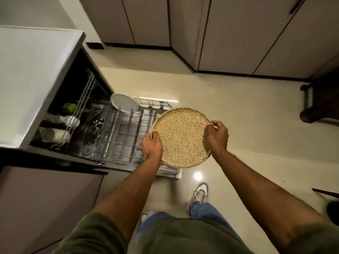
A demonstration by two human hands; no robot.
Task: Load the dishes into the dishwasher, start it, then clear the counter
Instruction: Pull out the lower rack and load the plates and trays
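A large round speckled tan plate hangs over the right end of the pulled-out lower dishwasher rack. My left hand grips its left rim and my right hand grips its right rim. A white plate stands upright at the back of the rack. The upper rack inside the open dishwasher holds white cups and a green item.
The grey countertop lies left above the dishwasher. Beige cabinet doors line the far wall. Dark furniture legs stand at the right. My shoe is on the glossy floor just right of the open dishwasher door.
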